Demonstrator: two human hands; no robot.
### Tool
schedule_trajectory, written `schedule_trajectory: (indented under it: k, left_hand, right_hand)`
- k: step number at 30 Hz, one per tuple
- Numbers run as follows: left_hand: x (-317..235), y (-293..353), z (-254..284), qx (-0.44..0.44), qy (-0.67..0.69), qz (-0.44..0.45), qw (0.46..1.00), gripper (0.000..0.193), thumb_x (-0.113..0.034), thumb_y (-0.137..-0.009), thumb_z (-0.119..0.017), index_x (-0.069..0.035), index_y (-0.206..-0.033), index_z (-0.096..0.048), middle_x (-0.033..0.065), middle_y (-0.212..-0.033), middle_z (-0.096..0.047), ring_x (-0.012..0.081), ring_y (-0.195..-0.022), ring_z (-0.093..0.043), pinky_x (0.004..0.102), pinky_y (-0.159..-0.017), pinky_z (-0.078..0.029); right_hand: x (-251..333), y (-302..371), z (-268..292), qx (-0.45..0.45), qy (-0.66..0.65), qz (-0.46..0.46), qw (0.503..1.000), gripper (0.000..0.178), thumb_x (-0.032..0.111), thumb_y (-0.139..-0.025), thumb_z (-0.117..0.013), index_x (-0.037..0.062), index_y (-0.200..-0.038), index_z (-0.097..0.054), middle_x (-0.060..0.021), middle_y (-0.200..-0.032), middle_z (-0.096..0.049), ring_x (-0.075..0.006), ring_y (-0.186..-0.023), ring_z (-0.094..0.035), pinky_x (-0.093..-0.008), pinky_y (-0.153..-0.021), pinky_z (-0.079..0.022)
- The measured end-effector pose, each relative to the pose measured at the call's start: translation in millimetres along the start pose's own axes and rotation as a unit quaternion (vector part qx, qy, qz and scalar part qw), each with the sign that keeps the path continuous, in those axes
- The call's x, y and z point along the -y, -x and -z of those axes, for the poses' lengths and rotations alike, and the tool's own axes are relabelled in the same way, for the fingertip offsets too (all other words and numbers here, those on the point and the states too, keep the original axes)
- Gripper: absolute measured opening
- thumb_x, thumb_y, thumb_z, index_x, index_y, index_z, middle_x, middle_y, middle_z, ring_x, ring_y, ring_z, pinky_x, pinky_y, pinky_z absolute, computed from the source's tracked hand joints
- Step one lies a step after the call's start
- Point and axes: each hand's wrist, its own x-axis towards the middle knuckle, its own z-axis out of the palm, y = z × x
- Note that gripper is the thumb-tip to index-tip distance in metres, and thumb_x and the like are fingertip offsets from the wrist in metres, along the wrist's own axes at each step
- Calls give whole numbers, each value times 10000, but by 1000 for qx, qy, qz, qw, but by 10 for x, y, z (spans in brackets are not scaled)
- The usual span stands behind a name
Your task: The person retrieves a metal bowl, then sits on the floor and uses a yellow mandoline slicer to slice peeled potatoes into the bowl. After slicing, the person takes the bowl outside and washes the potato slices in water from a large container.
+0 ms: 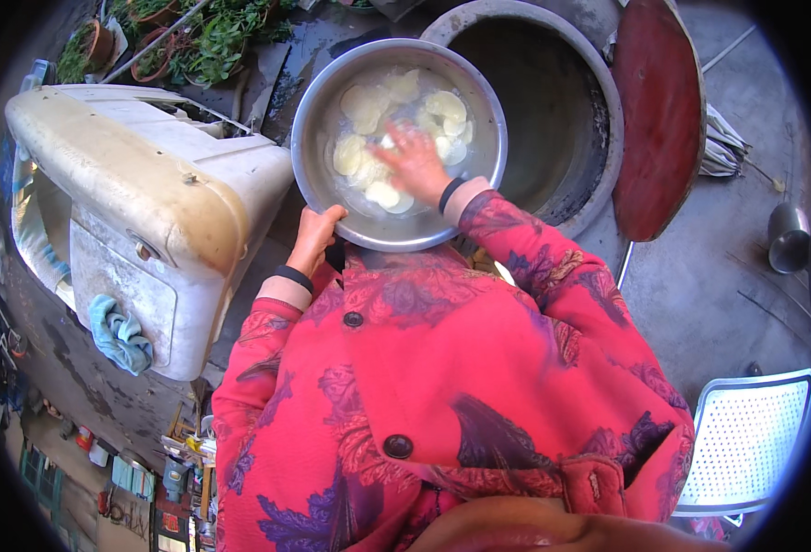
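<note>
A wide steel basin (396,241) stands in front of me, holding water and several thin, round, pale yellow slices (363,109) that look like potato. My left hand (313,237) grips the basin's near-left rim, thumb over the edge and fingers curled under it. Inside the basin, my right hand (413,161) reaches among the slices with its fingers spread and somewhat blurred by motion. No slice shows in its grasp. Some slices beneath the right hand are hidden.
Behind the basin at right is a large round vat (599,138) with dark water. A dark red round lid (659,120) leans beside it. At left stands a worn white machine housing (166,184) with a blue cloth (120,333). A perforated metal chair (746,442) is at lower right; potted plants (217,46) sit at upper left.
</note>
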Motion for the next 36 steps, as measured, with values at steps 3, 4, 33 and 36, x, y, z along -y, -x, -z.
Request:
schedule_trajectory:
  k: [3, 4, 33, 36]
  left_hand:
    - [-9, 8, -3, 0, -3, 3, 1000, 219, -177, -751, -646, -16, -889, -592, -16, -650, -478, 83, -485, -397, 245, -395, -251]
    - [-18, 12, -5, 2, 0, 0, 1000, 231, -171, -748, -642, -3, -899, -595, -11, -644, -485, 87, -476, -397, 248, -394, -260]
    - [-4, -4, 2, 6, 16, -11, 1000, 237, -168, -745, -634, 5, -902, -593, -10, -621, -473, 93, -438, -377, 259, -386, -267]
    - [-12, -5, 4, 5, 3, -10, 1000, 238, -166, -743, -636, 5, -903, -593, -10, -620, -470, 94, -435, -373, 261, -385, -265]
  right_hand:
    - [-17, 19, -17, -11, -80, 153, 985, 580, 229, -768, -676, 287, -1324, -520, -144, -1460, -346, -386, -1326, -335, -672, -1022, -265]
    - [-18, 18, -17, -8, -44, 75, 996, 575, 220, -775, -670, 283, -1326, -517, -147, -1460, -345, -381, -1326, -339, -673, -1018, -270]
    - [86, 157, 49, 50, -126, -46, 990, 801, 305, -711, -762, 323, -1421, -392, -171, -1525, -218, -454, -1357, -249, -662, -1026, -279]
    - [128, 210, 34, 22, -65, 62, 996, 750, 283, -706, -764, 293, -1382, -442, -156, -1489, -292, -416, -1353, -281, -651, -1038, -270]
